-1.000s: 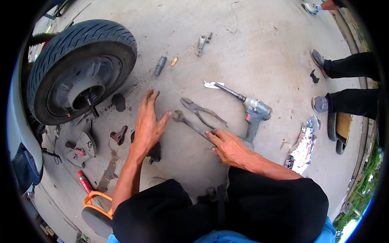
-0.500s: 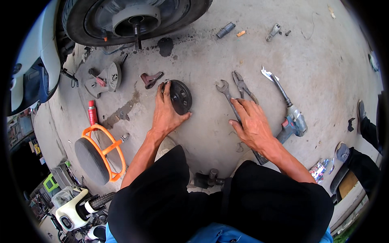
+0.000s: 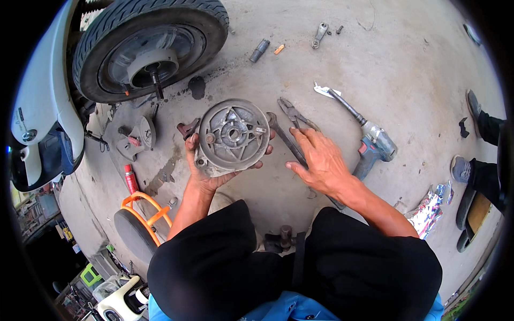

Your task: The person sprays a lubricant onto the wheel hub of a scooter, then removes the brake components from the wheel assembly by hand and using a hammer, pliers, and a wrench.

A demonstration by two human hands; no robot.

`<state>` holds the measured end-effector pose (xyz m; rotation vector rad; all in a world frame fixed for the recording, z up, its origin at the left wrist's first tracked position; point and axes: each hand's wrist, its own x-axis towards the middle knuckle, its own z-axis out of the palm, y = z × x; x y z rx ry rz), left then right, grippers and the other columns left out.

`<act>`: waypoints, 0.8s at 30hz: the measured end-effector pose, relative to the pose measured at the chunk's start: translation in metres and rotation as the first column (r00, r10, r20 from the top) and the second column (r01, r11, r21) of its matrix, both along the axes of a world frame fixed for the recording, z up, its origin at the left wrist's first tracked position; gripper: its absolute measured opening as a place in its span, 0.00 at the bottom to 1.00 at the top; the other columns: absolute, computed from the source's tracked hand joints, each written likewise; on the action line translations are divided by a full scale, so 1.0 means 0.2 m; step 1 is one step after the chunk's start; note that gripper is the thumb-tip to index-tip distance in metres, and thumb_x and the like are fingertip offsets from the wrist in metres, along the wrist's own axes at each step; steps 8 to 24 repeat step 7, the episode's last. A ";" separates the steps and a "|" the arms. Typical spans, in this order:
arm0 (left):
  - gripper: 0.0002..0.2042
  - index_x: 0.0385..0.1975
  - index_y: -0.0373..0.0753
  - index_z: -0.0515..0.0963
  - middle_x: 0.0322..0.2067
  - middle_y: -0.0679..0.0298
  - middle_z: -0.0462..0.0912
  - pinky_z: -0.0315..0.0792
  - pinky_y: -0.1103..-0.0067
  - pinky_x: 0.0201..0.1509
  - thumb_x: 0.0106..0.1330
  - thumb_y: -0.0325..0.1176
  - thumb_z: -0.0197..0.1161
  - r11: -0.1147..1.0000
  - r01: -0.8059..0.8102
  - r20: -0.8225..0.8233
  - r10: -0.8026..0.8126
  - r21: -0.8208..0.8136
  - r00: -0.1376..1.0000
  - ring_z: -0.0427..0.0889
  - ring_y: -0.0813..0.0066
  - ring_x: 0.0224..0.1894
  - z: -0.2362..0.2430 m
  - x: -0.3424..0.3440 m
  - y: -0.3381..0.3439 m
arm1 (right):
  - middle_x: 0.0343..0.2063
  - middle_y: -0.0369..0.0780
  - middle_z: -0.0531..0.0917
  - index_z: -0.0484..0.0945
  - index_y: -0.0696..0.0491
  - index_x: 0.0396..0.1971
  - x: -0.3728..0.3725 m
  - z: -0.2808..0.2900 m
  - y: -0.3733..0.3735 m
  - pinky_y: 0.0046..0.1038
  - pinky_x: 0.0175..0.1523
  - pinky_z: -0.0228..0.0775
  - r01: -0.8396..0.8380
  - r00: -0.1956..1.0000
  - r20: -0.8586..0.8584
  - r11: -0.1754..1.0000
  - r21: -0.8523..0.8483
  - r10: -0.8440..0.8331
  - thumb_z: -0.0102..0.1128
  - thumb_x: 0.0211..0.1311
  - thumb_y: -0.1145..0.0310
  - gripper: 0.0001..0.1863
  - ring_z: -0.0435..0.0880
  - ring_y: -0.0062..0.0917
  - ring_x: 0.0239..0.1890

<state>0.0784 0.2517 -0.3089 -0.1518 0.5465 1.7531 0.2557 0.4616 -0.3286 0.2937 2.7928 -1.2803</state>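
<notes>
A round, ribbed grey metal brake plate [image 3: 231, 152] rests in my left hand [image 3: 204, 179], its spoked face up. My left fingers curl round its edges, the thumb on its left rim. My right hand [image 3: 324, 163] lies over the tools on the ground, fingers stretched out. Beneath and beside it are an open-ended wrench [image 3: 289, 143] and pliers [image 3: 296, 115]; whether its fingertips touch them I cannot tell. The wrench head sits just right of the plate. A small reddish-brown bracket [image 3: 187, 128] lies at the plate's left edge.
A tyred wheel [image 3: 176, 80] with its axle stands at the far left. An impact wrench [image 3: 375, 142] lies right of my right hand. Left are a metal cover [image 3: 140, 142], a red spray can [image 3: 130, 179] and an orange-framed seat [image 3: 134, 230]. Another person's shoe [image 3: 461, 169] is at right.
My left hand has lifted and turned the round part: its dark side showed before, its ribbed metal face now. My right hand stays by the wrench. The view has shifted.
</notes>
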 end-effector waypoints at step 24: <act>0.57 0.77 0.39 0.55 0.71 0.36 0.61 0.76 0.44 0.62 0.53 0.72 0.65 0.999 -0.032 -0.047 0.030 -0.027 0.998 0.67 0.29 0.69 -0.10 -0.01 -0.05 | 0.59 0.49 0.74 0.68 0.56 0.69 0.09 -0.11 -0.02 0.44 0.62 0.68 -0.144 0.960 0.255 0.986 0.079 0.119 0.72 0.59 0.61 0.39 0.75 0.44 0.61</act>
